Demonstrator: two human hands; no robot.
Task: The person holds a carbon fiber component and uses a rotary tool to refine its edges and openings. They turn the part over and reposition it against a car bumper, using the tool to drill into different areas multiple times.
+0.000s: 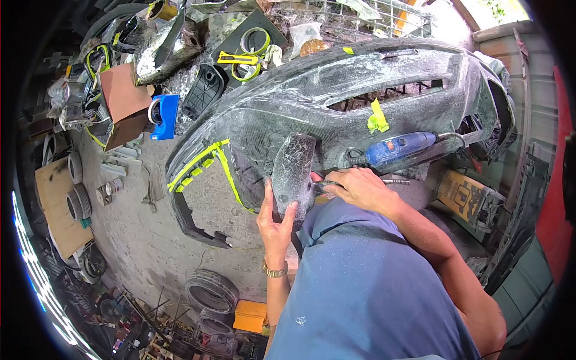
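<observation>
My left hand (277,223), with a metal watch at the wrist, grips the lower end of a dusty dark moulded piece (295,162) with a rounded top. Thumb and fingers lie on either side of it. My right hand (362,191) is closed on a slim dark tool (327,183), which points at the piece's right edge. Its kind and its tip are hard to make out. Behind both hands lies a large dusty black car bumper (264,123) with strips of yellow tape (223,171) on it. A blue rotary tool (401,148) with a cord rests on the bumper above my right hand.
Beyond the bumper are a yellow utility knife (237,58), tape rolls (255,39) and a blue tape dispenser (163,117). Tyres (212,291) and an orange box (250,316) stand on the floor at lower left. A cardboard box (462,197) sits at right, near the wall.
</observation>
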